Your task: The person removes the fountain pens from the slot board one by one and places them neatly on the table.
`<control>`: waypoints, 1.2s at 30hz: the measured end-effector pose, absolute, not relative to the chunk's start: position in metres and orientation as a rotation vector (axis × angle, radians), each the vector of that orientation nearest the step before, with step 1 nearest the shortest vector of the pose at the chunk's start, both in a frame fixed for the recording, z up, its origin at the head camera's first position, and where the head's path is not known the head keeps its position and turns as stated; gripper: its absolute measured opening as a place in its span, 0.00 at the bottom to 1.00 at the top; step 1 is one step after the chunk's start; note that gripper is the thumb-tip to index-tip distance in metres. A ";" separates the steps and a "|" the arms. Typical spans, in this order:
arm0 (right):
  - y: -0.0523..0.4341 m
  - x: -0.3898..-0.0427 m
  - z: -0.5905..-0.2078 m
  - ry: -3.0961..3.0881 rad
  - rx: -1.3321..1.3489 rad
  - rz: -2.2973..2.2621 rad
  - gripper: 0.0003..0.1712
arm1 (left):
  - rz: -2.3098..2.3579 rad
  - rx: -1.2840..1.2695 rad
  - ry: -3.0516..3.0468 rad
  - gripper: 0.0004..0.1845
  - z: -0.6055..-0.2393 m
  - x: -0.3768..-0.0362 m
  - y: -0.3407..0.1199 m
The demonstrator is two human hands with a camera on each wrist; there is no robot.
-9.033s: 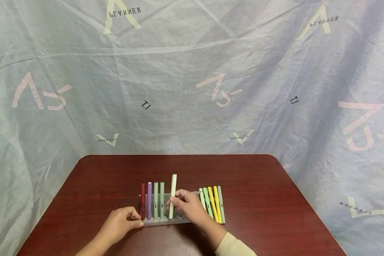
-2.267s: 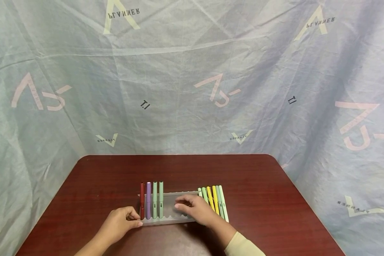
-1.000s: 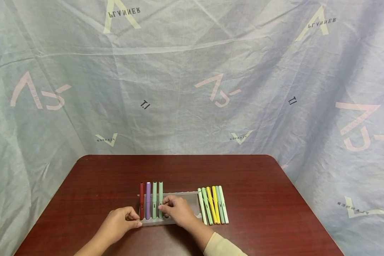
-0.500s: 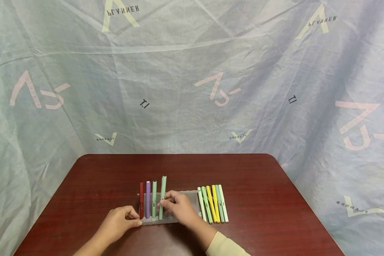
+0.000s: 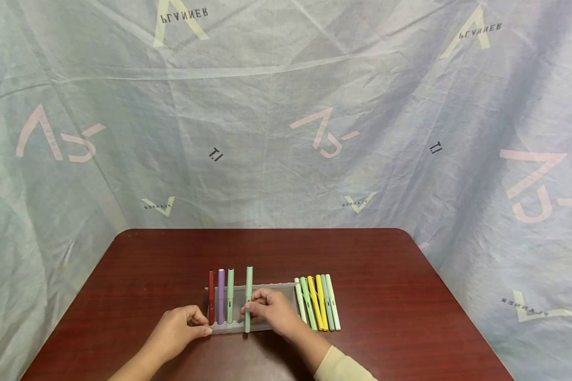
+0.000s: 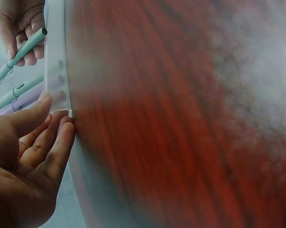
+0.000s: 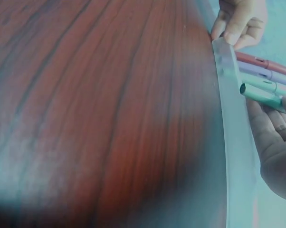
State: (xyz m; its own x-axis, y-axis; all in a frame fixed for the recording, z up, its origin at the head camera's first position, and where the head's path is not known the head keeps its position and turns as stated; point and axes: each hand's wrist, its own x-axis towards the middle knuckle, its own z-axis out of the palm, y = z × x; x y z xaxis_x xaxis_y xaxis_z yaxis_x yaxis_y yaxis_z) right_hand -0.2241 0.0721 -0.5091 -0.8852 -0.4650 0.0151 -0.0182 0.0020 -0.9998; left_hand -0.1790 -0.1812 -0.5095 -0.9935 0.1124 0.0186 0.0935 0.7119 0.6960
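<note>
Green pen (image 5: 248, 296), pinched in the right hand (image 5: 268, 311), stands at three o'clock of the left hand (image 5: 181, 328), which grips the clear rack (image 5: 286, 290).

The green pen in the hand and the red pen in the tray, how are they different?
The green pen is pinched by the right hand and lifted out of line; the red pen rests in the tray, untouched. The green pen is pale, the red pen dark. Both are slim capped pens.

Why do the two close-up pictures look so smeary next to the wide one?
Head view: sharp, evenly lit, soft shadows under the hands. Left wrist view: the table is streaked and hazy, only the left hand fairly clear. Right wrist view: table blurred towards the bottom, green pen soft.
</note>
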 end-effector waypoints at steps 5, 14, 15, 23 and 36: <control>0.080 -0.224 -0.511 1.939 -0.497 -1.974 0.11 | 1.164 0.170 2.892 0.10 -0.509 -0.178 -0.181; 0.095 -0.223 -0.510 2.018 -0.514 -1.917 0.10 | 1.169 0.160 2.877 0.11 -0.508 -0.177 -0.179; 0.096 -0.223 -0.510 2.024 -0.516 -1.915 0.10 | 1.167 0.160 2.879 0.11 -0.508 -0.177 -0.179; 0.108 -0.223 -0.508 2.026 -0.512 -1.909 0.11 | 1.170 0.153 2.885 0.11 -0.507 -0.177 -0.179; 0.130 -0.224 -0.505 2.089 -0.479 -1.880 0.10 | 1.152 0.139 2.881 0.10 -0.510 -0.179 -0.178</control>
